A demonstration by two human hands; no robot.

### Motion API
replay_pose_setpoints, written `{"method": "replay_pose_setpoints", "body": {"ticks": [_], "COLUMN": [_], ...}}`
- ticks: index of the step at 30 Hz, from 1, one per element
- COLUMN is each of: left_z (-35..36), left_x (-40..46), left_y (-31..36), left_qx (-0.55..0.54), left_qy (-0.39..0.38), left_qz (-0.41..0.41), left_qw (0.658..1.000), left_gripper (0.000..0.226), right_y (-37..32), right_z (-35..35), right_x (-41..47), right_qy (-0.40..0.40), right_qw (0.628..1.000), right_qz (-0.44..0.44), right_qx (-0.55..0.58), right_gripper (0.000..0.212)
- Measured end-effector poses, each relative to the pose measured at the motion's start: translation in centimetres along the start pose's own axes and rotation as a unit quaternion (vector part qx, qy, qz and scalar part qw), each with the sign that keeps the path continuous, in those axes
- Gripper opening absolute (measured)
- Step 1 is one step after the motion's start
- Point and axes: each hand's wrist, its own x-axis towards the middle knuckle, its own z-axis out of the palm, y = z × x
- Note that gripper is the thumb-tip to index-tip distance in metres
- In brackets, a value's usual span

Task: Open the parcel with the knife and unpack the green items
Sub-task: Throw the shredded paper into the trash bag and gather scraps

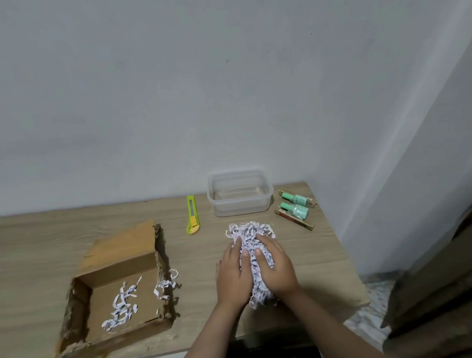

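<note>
On the wooden table (66, 241), right of centre, both hands press a heap of shredded paper (251, 233) between them: the left hand (231, 274) cups its left side with fingers curled over the top, and the right hand (276, 268) clasps the right side, thumb laid across the shreds. Whether anything lies inside the heap cannot be told. To the left sits the parcel (114, 293), a brown cardboard box already open, its lid flap folded back and its edges ragged; a few paper strips (121, 307) lie on its floor and a few more hang over its right wall. Behind the heap lies the knife (192, 214) (a green-and-yellow utility cutter), resting flat, apart from the box and touched by neither hand. Just right of it stands a clear plastic tub (240, 192). Two green bottles (295, 204) lie on their sides beside the tub, near the table's far right corner, on top of flat brownish sticks (296, 220).
</note>
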Motion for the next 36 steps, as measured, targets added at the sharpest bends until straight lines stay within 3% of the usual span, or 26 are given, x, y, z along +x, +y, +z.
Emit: {"method": "replay_pose_setpoints", "body": {"ticks": [6, 15, 19, 30, 36], "left_z": [1.1, 2.0, 1.7, -1.1, -3.4], "left_x": [-0.5, -2.6, -3.5, -9.0, -15.4], "left_y": [1.4, 4.9, 6.1, 6.8, 5.0], "left_qx": [-0.15, -0.298, -0.314, -0.312, -0.315], "left_qy": [0.033, 0.118, 0.127, 0.105, 0.086], "left_qz": [-0.026, -0.068, -0.039, 0.027, 0.012], "left_qw": [0.988, 0.945, 0.94, 0.944, 0.945], "left_gripper": [0.034, 0.029, 0.033, 0.03, 0.027], "right_y": [-0.9, -2.1, -3.2, -7.5, -9.9], "right_z": [0.5, -0.8, -2.0, -2.7, -1.5], "right_x": [-0.3, -1.0, -1.6, -7.9, -14.9], "right_qy": [0.017, 0.038, 0.029, 0.086, 0.096], "right_qw": [0.993, 0.978, 0.979, 0.976, 0.966], "right_qz": [0.044, 0.055, 0.046, 0.027, 0.016], "right_qx": [0.111, 0.198, 0.199, 0.199, 0.241], "right_gripper": [0.027, 0.027, 0.035, 0.026, 0.027]}}
